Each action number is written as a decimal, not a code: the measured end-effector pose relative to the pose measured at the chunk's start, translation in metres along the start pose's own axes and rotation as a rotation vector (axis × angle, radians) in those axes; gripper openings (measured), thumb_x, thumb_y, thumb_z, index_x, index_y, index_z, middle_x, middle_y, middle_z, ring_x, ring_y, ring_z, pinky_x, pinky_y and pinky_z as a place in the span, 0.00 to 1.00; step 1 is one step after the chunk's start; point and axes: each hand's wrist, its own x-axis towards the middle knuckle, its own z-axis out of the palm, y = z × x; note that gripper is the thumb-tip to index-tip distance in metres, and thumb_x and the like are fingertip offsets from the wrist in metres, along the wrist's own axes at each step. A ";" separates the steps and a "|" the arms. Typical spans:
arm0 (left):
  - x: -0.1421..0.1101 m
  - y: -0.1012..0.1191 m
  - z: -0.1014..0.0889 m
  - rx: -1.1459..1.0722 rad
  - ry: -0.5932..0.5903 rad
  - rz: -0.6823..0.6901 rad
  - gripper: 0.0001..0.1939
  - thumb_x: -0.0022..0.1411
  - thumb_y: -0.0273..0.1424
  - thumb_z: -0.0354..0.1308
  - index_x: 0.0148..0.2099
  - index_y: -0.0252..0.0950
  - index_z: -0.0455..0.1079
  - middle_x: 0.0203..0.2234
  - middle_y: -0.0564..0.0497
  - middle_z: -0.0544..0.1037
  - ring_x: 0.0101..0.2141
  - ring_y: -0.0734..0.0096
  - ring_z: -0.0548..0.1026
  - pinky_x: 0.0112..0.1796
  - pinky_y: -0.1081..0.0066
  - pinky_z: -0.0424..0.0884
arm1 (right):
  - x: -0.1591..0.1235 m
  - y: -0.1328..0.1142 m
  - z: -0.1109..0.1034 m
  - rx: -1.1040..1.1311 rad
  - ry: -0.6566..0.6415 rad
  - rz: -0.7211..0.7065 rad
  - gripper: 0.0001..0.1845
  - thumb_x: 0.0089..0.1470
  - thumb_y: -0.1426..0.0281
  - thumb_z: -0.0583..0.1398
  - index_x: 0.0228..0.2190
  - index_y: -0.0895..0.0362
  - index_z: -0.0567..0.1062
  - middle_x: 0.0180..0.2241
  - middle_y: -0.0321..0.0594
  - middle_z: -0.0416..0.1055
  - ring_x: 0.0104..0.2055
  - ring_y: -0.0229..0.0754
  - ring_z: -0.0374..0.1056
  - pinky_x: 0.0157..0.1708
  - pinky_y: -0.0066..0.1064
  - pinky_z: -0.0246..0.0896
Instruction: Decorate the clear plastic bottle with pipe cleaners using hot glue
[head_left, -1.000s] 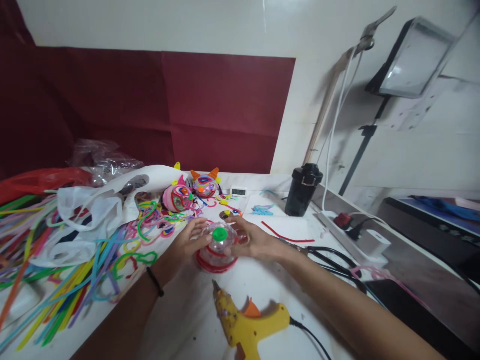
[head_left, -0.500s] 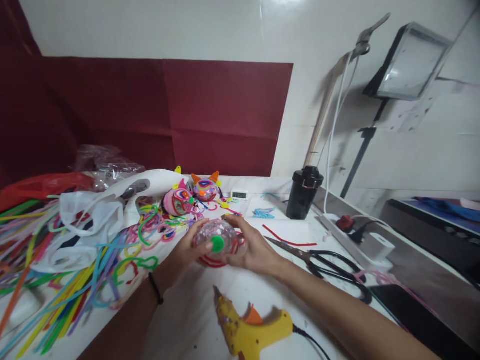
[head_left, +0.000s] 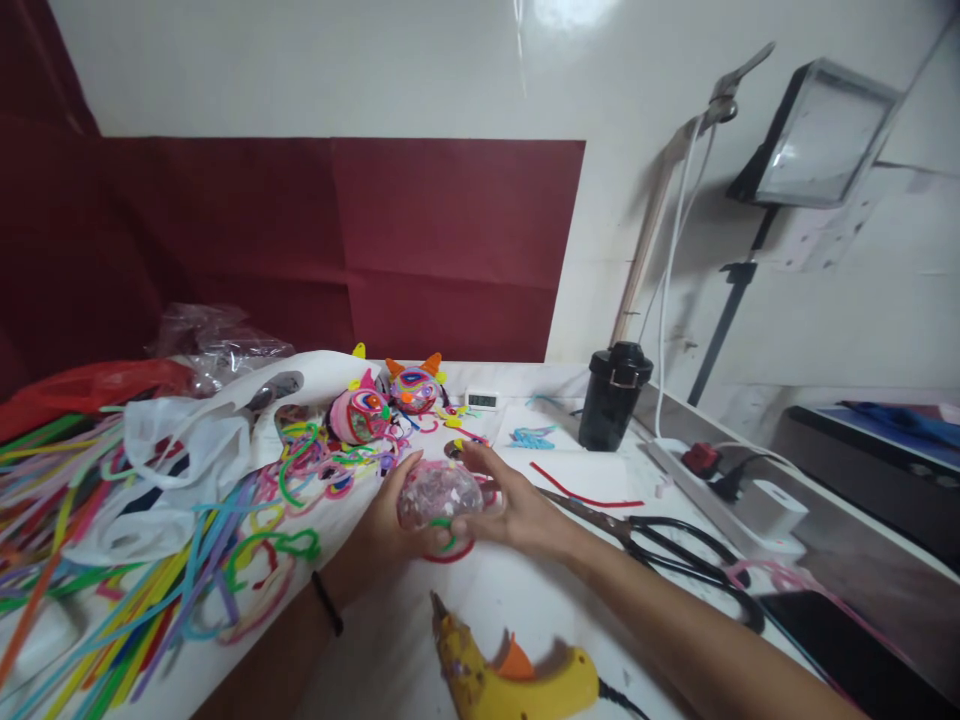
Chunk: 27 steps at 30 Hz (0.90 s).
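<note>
A clear round ball (head_left: 442,492) with glittery filling sits between my two hands, just above the white table. My left hand (head_left: 394,515) grips its left side, thumb across the front. On its right side, my right hand (head_left: 506,505) holds it, with the thumb over the front. A green disc (head_left: 444,534) shows partly at the ball's lower front, near my thumbs. Red pipe cleaner (head_left: 451,556) curves beneath the ball. Closer to me lies a yellow glue gun (head_left: 510,680) with an orange trigger, its nozzle pointing toward the ball.
Loose pipe cleaners (head_left: 150,600) cover the left side. Two decorated balls (head_left: 361,412) with pipe-cleaner faces stand behind my hands. Black scissors (head_left: 652,535) and a red pipe cleaner (head_left: 585,495) lie at right, near a black bottle (head_left: 611,400), power strip (head_left: 720,495) and phone (head_left: 840,640).
The ball has tipped in my hands, so the green disc now faces lower and is mostly covered by my thumbs. The whole view has shifted slightly downward.
</note>
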 end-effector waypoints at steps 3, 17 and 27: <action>0.000 -0.001 0.002 -0.063 -0.044 -0.060 0.62 0.39 0.42 0.74 0.69 0.33 0.44 0.64 0.31 0.60 0.61 0.38 0.62 0.58 0.51 0.62 | 0.000 0.003 0.001 0.048 -0.018 0.079 0.53 0.40 0.59 0.72 0.63 0.54 0.56 0.60 0.54 0.63 0.59 0.58 0.63 0.58 0.51 0.56; -0.003 0.008 0.004 -0.109 -0.017 -0.091 0.60 0.37 0.38 0.75 0.68 0.35 0.48 0.59 0.34 0.68 0.57 0.41 0.68 0.54 0.55 0.68 | 0.002 0.003 0.005 0.171 -0.005 0.005 0.47 0.39 0.62 0.73 0.58 0.51 0.59 0.51 0.46 0.71 0.51 0.52 0.70 0.53 0.46 0.61; 0.001 0.011 0.002 -0.229 0.020 -0.093 0.63 0.36 0.40 0.76 0.69 0.38 0.46 0.59 0.36 0.70 0.58 0.41 0.68 0.52 0.57 0.71 | 0.005 0.006 -0.005 0.268 -0.061 0.111 0.52 0.35 0.59 0.74 0.58 0.51 0.58 0.57 0.52 0.63 0.60 0.54 0.61 0.57 0.47 0.56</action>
